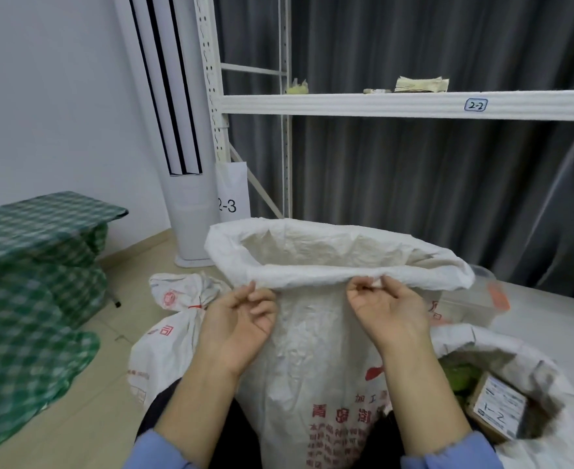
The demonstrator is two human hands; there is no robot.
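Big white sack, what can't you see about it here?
- white sack inside: head view, its rolled rim hides the bottom.
- left hand: blurred fingertips, grip on rim unclear; right hand pinches it.
- box label in neighbouring sack: print too small.

The white sack (pixel 312 350) stands open on the floor (pixel 86 418). Its rolled mouth is wide and unblocked from above, with clear air up to the shelf beam (pixel 380 104). A tied sack (pixel 177 299) crowds its left side; beyond, bare floor runs to the checked cloth (pixel 25 299). On the right, a second open sack (pixel 475 336) sits just beside it.
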